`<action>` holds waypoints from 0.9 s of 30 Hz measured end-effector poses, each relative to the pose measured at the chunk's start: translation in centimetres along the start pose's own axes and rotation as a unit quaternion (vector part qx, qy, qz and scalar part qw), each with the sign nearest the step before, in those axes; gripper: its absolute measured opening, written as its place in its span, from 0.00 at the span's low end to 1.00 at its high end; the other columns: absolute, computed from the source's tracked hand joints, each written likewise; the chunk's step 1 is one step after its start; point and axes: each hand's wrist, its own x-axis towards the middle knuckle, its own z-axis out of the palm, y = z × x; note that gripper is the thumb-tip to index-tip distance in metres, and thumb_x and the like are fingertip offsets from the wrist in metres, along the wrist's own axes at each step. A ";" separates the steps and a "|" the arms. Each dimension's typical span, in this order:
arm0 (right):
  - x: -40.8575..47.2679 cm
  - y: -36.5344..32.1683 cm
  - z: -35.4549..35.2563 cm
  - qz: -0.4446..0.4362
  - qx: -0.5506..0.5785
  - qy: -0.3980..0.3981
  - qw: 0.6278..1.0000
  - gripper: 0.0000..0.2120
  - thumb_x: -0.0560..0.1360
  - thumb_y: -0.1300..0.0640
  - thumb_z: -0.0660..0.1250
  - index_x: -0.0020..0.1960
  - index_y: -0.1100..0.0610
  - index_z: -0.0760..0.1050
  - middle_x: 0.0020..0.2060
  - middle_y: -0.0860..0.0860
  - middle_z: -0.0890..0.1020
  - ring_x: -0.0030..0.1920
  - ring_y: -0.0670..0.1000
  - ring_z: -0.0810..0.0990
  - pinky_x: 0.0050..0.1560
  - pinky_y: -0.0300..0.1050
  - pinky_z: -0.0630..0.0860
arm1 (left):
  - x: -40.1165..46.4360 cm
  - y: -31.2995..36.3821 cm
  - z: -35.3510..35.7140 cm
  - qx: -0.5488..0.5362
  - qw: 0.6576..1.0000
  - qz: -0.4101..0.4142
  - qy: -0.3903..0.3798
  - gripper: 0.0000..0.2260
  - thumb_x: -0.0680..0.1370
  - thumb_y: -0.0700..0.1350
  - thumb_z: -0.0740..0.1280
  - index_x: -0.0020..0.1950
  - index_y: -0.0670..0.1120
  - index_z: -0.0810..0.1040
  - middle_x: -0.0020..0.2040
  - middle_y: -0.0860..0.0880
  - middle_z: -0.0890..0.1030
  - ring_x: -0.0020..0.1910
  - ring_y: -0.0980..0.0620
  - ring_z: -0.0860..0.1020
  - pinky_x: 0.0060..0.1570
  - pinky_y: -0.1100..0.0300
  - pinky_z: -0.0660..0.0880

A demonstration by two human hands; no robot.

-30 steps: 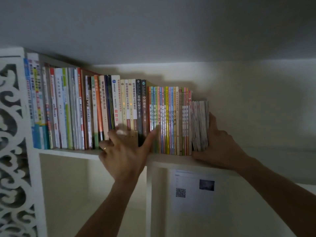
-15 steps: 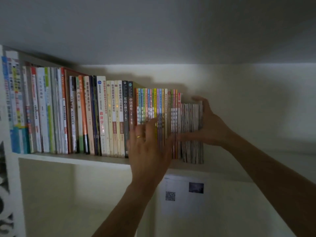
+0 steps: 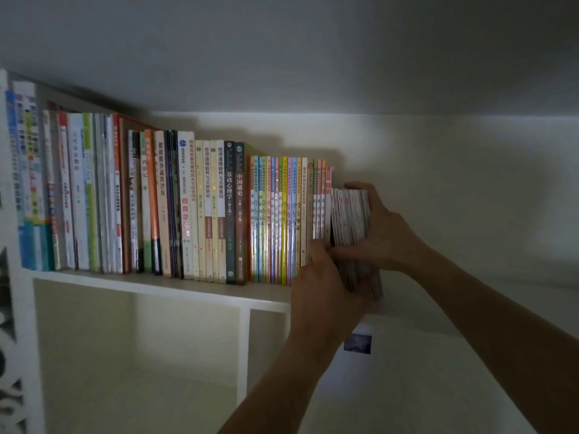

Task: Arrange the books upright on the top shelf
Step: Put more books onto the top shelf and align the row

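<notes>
L hand (image 3: 326,277) moved right, now at booklets (image 3: 351,214) (R hand (image 3: 380,228) grips).

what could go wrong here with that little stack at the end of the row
The bundle of thin booklets is the last thing in the row, with bare top shelf to its right, so it may topple or fan out if the right hand lets go. Its lower edge seems to overhang the shelf front near the left hand, so it could slip off.

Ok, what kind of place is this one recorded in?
Probably a home study or bedroom, dimly lit. A white shelf unit stands just under the ceiling, its top shelf packed with upright books, many of them textbooks and thin children's readers, and a carved white side panel closes its left end.
</notes>
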 end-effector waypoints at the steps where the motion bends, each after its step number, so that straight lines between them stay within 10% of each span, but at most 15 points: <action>1: -0.3 0.1 0.1 0.011 0.015 -0.002 1.000 0.58 0.59 0.43 0.85 0.78 0.39 0.51 0.60 0.38 0.77 0.55 0.47 0.79 0.58 0.41 0.72 | -0.1 0.0 -0.1 0.001 1.000 0.006 0.000 0.27 0.73 0.55 0.77 0.64 0.48 0.68 0.45 0.56 0.81 0.38 0.59 0.80 0.38 0.69 0.78; 5: -2.2 0.9 0.5 0.058 0.060 0.003 0.997 0.63 0.60 0.42 0.84 0.81 0.41 0.44 0.68 0.43 0.73 0.60 0.48 0.76 0.61 0.41 0.71 | -0.5 0.2 -0.3 0.003 1.000 0.024 0.000 0.30 0.70 0.59 0.78 0.63 0.48 0.67 0.45 0.56 0.79 0.38 0.60 0.77 0.36 0.73 0.71; 10: -3.6 0.8 2.8 0.099 0.047 0.015 0.994 0.49 0.66 0.31 0.74 0.78 0.41 0.52 0.63 0.46 0.80 0.58 0.53 0.82 0.62 0.52 0.79 | -0.2 -0.6 0.1 0.034 0.998 0.051 0.006 0.30 0.73 0.54 0.75 0.69 0.48 0.66 0.51 0.51 0.82 0.46 0.52 0.83 0.48 0.55 0.82; 27: -4.6 -0.1 1.3 0.147 0.060 0.015 0.987 0.64 0.54 0.29 0.78 0.80 0.42 0.50 0.70 0.51 0.76 0.66 0.55 0.78 0.67 0.56 0.76 | -0.7 -1.7 -2.7 0.000 1.000 0.025 0.003 0.14 0.78 0.52 0.73 0.59 0.50 0.73 0.44 0.57 0.81 0.38 0.65 0.77 0.36 0.75 0.71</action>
